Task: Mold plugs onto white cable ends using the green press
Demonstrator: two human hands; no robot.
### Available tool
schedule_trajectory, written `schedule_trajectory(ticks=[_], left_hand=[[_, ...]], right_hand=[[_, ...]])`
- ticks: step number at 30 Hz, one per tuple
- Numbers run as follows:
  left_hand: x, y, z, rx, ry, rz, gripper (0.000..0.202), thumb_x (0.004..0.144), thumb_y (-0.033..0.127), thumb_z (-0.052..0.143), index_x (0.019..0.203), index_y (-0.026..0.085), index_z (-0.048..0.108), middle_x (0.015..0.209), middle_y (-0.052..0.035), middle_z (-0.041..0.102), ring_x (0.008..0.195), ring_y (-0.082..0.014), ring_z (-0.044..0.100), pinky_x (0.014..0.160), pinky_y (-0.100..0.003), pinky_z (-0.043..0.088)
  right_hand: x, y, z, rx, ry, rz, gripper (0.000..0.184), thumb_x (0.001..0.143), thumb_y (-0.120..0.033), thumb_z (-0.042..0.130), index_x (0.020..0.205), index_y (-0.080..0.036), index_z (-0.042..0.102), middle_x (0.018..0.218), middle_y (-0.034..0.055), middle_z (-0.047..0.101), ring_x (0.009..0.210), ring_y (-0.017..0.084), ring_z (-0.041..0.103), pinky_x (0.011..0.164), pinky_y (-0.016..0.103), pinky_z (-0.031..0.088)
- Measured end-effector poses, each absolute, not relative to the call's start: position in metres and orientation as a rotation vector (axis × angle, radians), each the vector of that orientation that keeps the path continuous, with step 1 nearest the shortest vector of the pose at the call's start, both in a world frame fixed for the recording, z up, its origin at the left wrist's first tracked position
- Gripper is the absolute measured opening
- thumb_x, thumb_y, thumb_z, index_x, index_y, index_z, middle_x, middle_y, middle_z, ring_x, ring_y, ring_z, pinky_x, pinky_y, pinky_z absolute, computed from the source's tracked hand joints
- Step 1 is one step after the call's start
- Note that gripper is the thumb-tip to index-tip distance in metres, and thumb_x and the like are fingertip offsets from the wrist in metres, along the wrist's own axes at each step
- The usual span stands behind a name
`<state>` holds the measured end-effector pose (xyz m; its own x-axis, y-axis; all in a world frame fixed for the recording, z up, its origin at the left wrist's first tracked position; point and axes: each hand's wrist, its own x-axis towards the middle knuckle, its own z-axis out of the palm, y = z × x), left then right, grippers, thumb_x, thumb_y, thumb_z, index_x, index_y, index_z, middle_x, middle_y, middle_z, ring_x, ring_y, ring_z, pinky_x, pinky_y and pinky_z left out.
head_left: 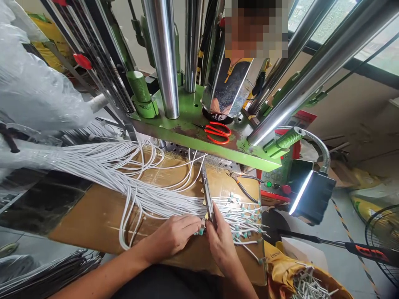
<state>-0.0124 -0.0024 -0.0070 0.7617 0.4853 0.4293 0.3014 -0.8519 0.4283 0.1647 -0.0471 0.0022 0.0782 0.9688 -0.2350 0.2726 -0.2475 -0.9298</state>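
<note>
My right hand point(222, 241) grips the near end of a long narrow metal bar point(205, 185), which points away from me towards the green press. Small brass-coloured pieces point(204, 202) stick out along the bar's left side. My left hand point(179, 234) is closed in a pinch at the bar's near end. A small teal cable end point(201, 232) shows just under its fingertips; what exactly they pinch is hidden. Beneath both hands runs a thick bundle of white cables point(168, 202), with teal ends point(246, 222) fanned out to the right on brown cardboard point(90, 216).
Red-handled scissors point(218, 133) rest on the green press plate point(187, 124), between steel columns. Pliers point(241, 187) lie at the cardboard's right. A lit lamp point(307, 193), a control box with buttons point(274, 182), a fan point(383, 241) and a yellow bag of scraps point(277, 265) stand right.
</note>
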Motion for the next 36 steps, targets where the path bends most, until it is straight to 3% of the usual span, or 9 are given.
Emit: schedule_trajectory(ticks=[8, 23, 25, 27, 29, 33, 36], left_hand=[[-0.013, -0.004, -0.008, 2.697, 0.589, 0.793, 0.037, 0.089, 0.004, 0.034, 0.116, 0.012, 0.057, 0.103, -0.0110, 0.071, 0.097, -0.0181, 0.067, 0.084, -0.028, 0.058], [-0.008, -0.005, -0.011, 2.614, 0.591, 0.918, 0.036, 0.088, 0.003, 0.034, 0.111, 0.011, 0.060, 0.101, -0.0109, 0.072, 0.096, -0.0177, 0.067, 0.085, -0.027, 0.056], [-0.003, -0.004, -0.009, 2.435, 0.636, 0.912, 0.031, 0.088, 0.004, 0.036, 0.099, 0.012, 0.064, 0.093, -0.0101, 0.071, 0.088, -0.0170, 0.067, 0.079, -0.026, 0.056], [0.001, -0.001, -0.002, 2.185, 0.804, 0.823, 0.024, 0.089, 0.011, 0.043, 0.078, 0.014, 0.065, 0.075, -0.0058, 0.068, 0.072, -0.0154, 0.065, 0.069, -0.024, 0.054], [0.002, 0.003, 0.008, 1.855, 0.983, 0.690, 0.023, 0.088, 0.022, 0.053, 0.069, 0.014, 0.063, 0.067, -0.0023, 0.064, 0.065, -0.0144, 0.061, 0.066, -0.023, 0.051], [-0.007, 0.012, 0.019, 1.220, 0.960, 0.630, 0.024, 0.085, 0.036, 0.061, 0.082, 0.013, 0.067, 0.085, -0.0047, 0.069, 0.078, -0.0164, 0.063, 0.076, -0.026, 0.051], [-0.013, 0.014, 0.019, 1.057, 0.974, 0.664, 0.027, 0.082, 0.039, 0.065, 0.086, 0.012, 0.065, 0.070, -0.0019, 0.064, 0.060, -0.0126, 0.057, 0.061, -0.024, 0.049]], right_hand=[[0.164, -0.049, -0.004, -1.630, -1.235, 1.182, 0.059, 0.085, -0.017, 0.044, 0.144, -0.015, 0.039, 0.145, 0.0081, 0.046, 0.137, 0.020, 0.038, 0.116, 0.038, 0.026], [0.161, -0.050, -0.009, -1.618, -1.289, 1.100, 0.061, 0.083, -0.016, 0.044, 0.143, -0.013, 0.038, 0.145, 0.0085, 0.046, 0.135, 0.020, 0.040, 0.116, 0.036, 0.027], [0.161, -0.049, -0.005, -1.592, -1.314, 1.078, 0.061, 0.080, -0.015, 0.046, 0.141, -0.014, 0.041, 0.135, 0.0094, 0.055, 0.126, 0.021, 0.049, 0.110, 0.034, 0.035], [0.161, -0.047, -0.001, -1.586, -1.309, 1.131, 0.057, 0.079, -0.016, 0.050, 0.136, -0.015, 0.045, 0.110, 0.0064, 0.065, 0.098, 0.019, 0.061, 0.091, 0.030, 0.048], [0.162, -0.046, 0.004, -1.613, -1.272, 1.208, 0.057, 0.077, -0.020, 0.058, 0.133, -0.017, 0.046, 0.085, -0.0003, 0.063, 0.072, 0.014, 0.056, 0.071, 0.026, 0.049], [0.163, -0.045, 0.011, -1.659, -1.219, 1.250, 0.063, 0.077, -0.027, 0.063, 0.136, -0.016, 0.043, 0.074, -0.0044, 0.053, 0.063, 0.012, 0.044, 0.062, 0.024, 0.042], [0.162, -0.045, 0.013, -1.637, -1.202, 1.280, 0.061, 0.079, -0.030, 0.062, 0.136, -0.016, 0.043, 0.075, -0.0034, 0.052, 0.064, 0.012, 0.043, 0.062, 0.024, 0.040]])
